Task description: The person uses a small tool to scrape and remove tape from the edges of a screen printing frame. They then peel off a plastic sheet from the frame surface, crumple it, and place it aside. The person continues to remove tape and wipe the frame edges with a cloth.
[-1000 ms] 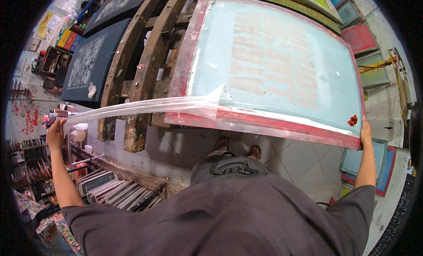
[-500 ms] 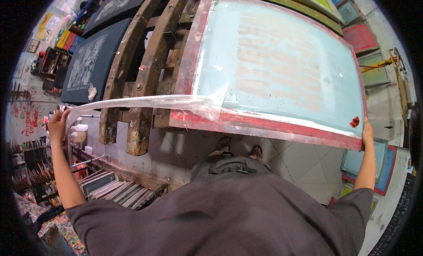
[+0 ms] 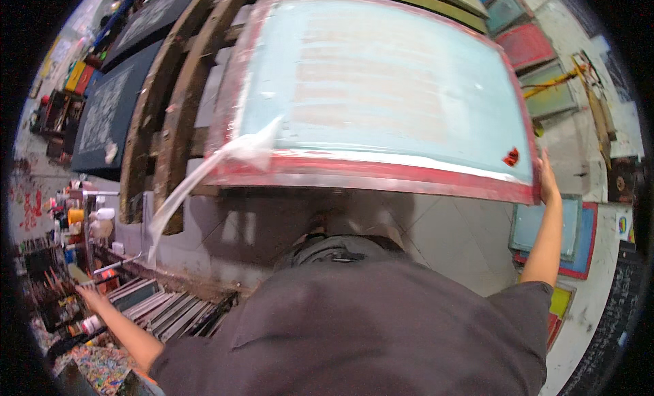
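A large screen-printing frame [image 3: 381,180] lies before me, red along its edge, with pale blue mesh [image 3: 470,133] and blurred lettering-like shapes. A dab of red ink sits near its right front corner. Against the right edge my right hand [image 3: 548,183] holds the frame, fingers pointing away along the side. A strip of clear tape [image 3: 178,195] clings to the front left corner; its loose end hangs down in the air. My left hand [image 3: 95,299] is off the tape, low at the far left, holding nothing, with its fingers stretched out.
Worn beams [image 3: 178,123] run under and left of the frame. Beyond them stand dark printed pallets [image 3: 112,116]. A rack of stacked screens [image 3: 174,311] is at the lower left. More screens [image 3: 545,236] lean by the wall on the right.
My left hand has let go of the tape and dropped down and toward me. The tape, stretched taut before, now droops. In the view, the frame and my right hand have shifted left.
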Demonstrator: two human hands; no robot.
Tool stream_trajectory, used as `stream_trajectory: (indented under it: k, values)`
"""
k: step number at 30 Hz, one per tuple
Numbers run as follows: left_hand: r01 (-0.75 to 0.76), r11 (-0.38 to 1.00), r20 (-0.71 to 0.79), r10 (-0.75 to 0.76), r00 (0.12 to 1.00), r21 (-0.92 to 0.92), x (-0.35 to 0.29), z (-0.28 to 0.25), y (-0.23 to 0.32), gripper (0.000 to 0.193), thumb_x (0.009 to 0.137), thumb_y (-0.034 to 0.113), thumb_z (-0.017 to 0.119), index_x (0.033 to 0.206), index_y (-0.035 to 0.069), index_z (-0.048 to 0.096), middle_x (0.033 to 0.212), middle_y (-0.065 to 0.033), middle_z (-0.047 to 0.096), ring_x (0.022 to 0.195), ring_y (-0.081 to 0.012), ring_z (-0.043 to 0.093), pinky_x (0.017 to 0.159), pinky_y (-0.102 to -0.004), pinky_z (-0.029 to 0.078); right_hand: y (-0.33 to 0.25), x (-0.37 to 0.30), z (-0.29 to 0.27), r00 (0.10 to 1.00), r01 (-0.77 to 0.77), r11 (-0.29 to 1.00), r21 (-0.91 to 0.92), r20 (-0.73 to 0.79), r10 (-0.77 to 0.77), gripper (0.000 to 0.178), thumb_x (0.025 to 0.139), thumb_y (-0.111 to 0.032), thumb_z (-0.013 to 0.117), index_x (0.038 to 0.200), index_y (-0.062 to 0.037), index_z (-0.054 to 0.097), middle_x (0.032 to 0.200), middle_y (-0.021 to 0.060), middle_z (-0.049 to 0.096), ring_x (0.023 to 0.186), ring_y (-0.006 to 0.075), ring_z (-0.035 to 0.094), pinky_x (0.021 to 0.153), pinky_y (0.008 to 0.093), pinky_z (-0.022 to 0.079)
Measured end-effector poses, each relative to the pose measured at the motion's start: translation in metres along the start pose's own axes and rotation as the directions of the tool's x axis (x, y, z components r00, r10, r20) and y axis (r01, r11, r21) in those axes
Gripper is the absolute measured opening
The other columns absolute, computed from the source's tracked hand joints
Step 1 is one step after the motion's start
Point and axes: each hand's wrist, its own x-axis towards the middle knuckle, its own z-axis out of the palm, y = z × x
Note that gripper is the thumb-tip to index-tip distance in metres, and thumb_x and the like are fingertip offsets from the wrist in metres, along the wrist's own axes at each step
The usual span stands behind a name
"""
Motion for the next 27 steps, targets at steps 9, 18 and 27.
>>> stream_trajectory:
  k: [9, 18, 27]
  values:
    - [0.342, 0.929, 0.115, -0.358, 0.927, 0.140, -0.345, -0.017, -0.188, 0.046, 0.081, 0.054, 0.056, 0.093, 0.011, 0.050, 0.080, 0.0017, 0.054, 0.075, -0.0120, 0.056, 0.046, -0.0205, 0.031, 0.011, 0.011, -0.025, 0.680, 0.567, 0.698, -0.436, -0.230, -0.696, 0.049, 0.085, -0.038, 0.058, 0.119, -0.0036, 0.051, 0.110, 0.0144, 0.053, 0.094, 0.0235, 0.055, 0.082, 0.0337, 0.043]
    - [0.227, 0.949, 0.234, -0.277, 0.932, 0.219, -0.527, 0.027, -0.152, 0.048, 0.080, 0.045, 0.063, 0.108, 0.008, 0.052, 0.089, -0.0017, 0.055, 0.074, -0.0123, 0.057, 0.045, -0.0193, 0.033, -0.030, -0.035, 0.049, 0.560, 0.699, 0.303, -0.648, 0.232, -0.795, 0.047, 0.071, -0.037, 0.069, 0.105, -0.0054, 0.059, 0.099, 0.0118, 0.056, 0.088, 0.0257, 0.057, 0.078, 0.0382, 0.043]
    - [-0.122, 0.981, 0.402, 0.051, 0.914, 0.152, -0.543, -0.017, -0.110, 0.035, 0.088, 0.023, 0.058, 0.113, 0.000, 0.050, 0.098, -0.0053, 0.058, 0.088, -0.0116, 0.055, 0.070, -0.0227, 0.043, -0.066, -0.061, 0.074, 0.384, 0.872, 0.275, -0.405, 0.217, -0.897, 0.050, 0.072, -0.026, 0.069, 0.115, -0.0046, 0.052, 0.099, 0.0113, 0.054, 0.084, 0.0224, 0.054, 0.072, 0.0343, 0.045]
